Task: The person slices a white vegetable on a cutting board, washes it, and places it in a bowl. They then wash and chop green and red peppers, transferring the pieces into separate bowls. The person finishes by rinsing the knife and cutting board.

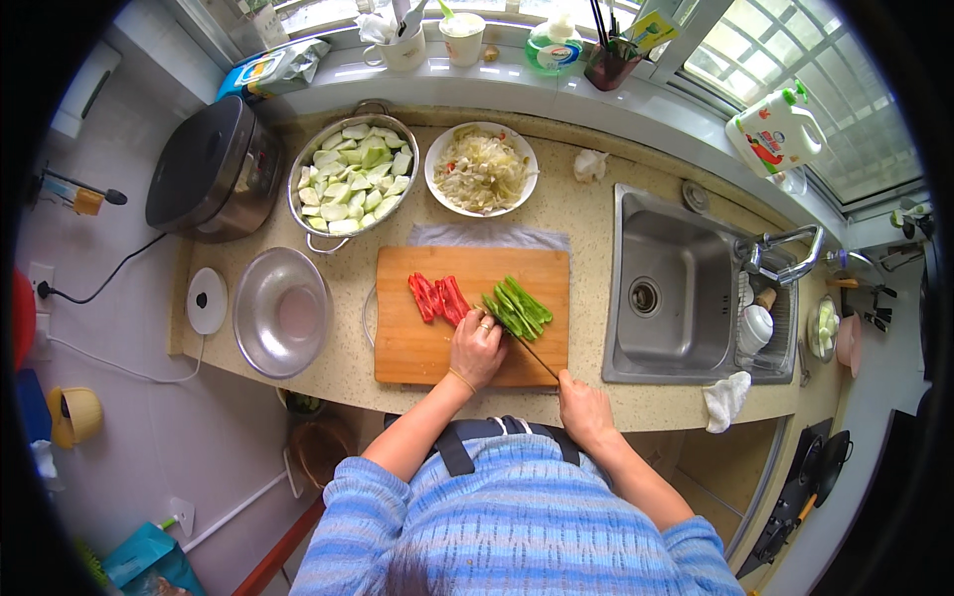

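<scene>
A wooden cutting board [417,354] lies on the counter before me. My right hand [585,406] grips the handle of a kitchen knife [538,360], whose dark blade slants up and left across the board. My left hand [477,349], wearing a ring, has its fingers curled down on the board just left of the blade. Its fingertips meet the lower end of the red pepper pieces [440,298]; what lies beneath them is hidden. Green pepper strips [520,307] sit right of the blade's tip, bunched side by side.
Behind the board stand a colander of pale green chunks [354,175] and a plate of shredded vegetables [483,170]. A metal bowl [282,313] and a rice cooker [212,171] are at left. A steel sink [671,283] is at right, with a white cloth [727,401] by its front edge.
</scene>
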Demonstrator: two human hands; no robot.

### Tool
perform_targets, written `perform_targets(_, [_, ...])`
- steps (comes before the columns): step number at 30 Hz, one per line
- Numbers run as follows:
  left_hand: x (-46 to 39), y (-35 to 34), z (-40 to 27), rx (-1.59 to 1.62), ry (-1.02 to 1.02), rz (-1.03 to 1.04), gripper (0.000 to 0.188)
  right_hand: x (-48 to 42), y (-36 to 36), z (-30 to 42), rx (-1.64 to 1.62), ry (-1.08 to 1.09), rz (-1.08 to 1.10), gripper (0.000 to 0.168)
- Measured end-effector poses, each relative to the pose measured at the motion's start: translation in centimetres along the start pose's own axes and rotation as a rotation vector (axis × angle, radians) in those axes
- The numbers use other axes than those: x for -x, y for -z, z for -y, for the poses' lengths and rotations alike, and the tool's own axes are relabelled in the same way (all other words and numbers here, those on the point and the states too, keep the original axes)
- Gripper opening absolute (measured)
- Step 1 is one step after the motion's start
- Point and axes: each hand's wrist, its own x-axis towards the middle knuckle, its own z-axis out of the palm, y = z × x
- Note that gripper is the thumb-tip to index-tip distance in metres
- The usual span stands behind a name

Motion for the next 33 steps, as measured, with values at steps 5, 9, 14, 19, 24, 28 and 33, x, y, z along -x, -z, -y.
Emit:
perform_targets(5, [0.4,-0.3,0.1,0.008,0.012,0.009,0.021,-3.3,-1.5,1.0,-0.054,-0.034,0.023,0.016])
perform_targets(9, [0.1,-0.1,0.2,0.074,-0.01,-0.044,0.021,-6.1,-2.6,0.8,-0.213,0.013,-0.049,0.019])
perform_targets(14, [0.6,1.9,0.2,0.222,-0.024,-0.12,0.021,-5.1,-1.6,0.1,-0.374,-0.01,-0.11,0.018])
perform_targets(19, [2.5,3.1,0.8,0.111,-0.007,-0.042,0.02,-2.4,0.1,0.9,-0.282,0.007,-0.081,0.015])
perform_targets(24, [1.5,1.5,1.2,0.047,-0.072,-0.045,0.015,-1.1,-0.8,0.5,-0.194,0.078,-0.107,0.013])
perform_targets(28, [0.7,0.2,1.7,0.064,-0.136,-0.014,0.014,-0.4,-0.1,0.2,-0.298,-0.023,-0.191,0.013])
perform_targets(33, [-2.5,1.4,2.3,-0.084,-0.246,0.131,0.015,-0.9,1.2,-1.6,-0.324,-0.217,-0.257,0.015])
